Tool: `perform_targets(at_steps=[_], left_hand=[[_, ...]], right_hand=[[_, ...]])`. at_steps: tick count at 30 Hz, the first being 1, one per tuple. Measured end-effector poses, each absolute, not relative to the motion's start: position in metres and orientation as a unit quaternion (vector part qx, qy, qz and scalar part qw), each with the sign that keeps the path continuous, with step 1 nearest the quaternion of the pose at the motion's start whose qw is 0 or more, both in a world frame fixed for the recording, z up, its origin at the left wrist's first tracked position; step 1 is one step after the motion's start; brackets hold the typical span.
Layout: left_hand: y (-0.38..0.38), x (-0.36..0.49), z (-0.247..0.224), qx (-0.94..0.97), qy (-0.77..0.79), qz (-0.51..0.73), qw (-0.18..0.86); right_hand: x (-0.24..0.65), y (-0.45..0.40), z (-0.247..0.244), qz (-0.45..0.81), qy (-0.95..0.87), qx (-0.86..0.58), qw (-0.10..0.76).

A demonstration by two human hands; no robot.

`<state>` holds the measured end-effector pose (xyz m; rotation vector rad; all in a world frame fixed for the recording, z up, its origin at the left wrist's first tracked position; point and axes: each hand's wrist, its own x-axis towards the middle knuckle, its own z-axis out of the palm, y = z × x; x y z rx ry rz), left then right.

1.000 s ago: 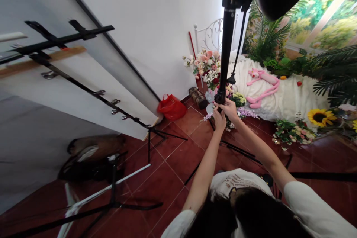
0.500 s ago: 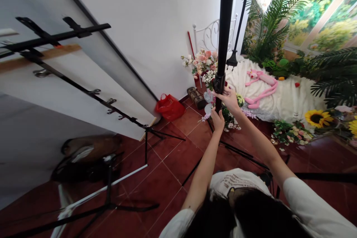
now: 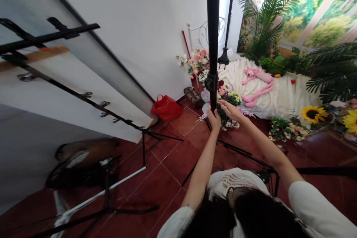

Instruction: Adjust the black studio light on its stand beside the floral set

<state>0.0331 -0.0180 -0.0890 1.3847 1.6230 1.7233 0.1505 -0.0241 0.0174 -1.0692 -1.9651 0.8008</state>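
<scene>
A black upright stand pole point(image 3: 212, 26) rises in front of me, with a clamp collar point(image 3: 212, 81) on it. My left hand point(image 3: 214, 119) is wrapped round the pole below the collar. Beside the pole, to its right, my right hand point(image 3: 230, 111) has its fingers stretched out and holds nothing; the fingertips are close to the pole, and whether they touch it I cannot tell. A black cable with a plug point(image 3: 223, 57) hangs right of the pole.
Tripod legs point(image 3: 237, 149) spread over the red tile floor point(image 3: 173, 156). A second stand with a white board point(image 3: 92, 100) is at left. Near the wall are a red bag point(image 3: 167, 108) and flowers point(image 3: 199, 61). A pink plush toy point(image 3: 259, 85) lies on white fabric.
My right hand has come off the collar, moved down and opened. The left hand remains on the pole below it. The view has shifted slightly, so the pole appears further left.
</scene>
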Motion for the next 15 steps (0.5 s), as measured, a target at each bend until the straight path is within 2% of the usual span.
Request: perform_targets(at_steps=[3,7,11,15], left_hand=[[-0.017,0.032,-0.090,0.495,0.576,0.619,0.199],[-0.018,0.031,-0.089,0.506,0.565,0.622,0.194],[-0.019,0.030,-0.089,0.511,0.560,0.624,0.190],[-0.018,0.031,-0.090,0.510,0.560,0.627,0.184]], right_hand=[[0.152,-0.017,-0.001,0.268,-0.793,-0.430,0.337],[0.147,-0.002,-0.012,0.246,-0.804,-0.426,0.335],[0.146,0.012,-0.022,0.279,-0.772,-0.442,0.361],[0.144,0.021,-0.033,0.343,-0.709,-0.443,0.428]])
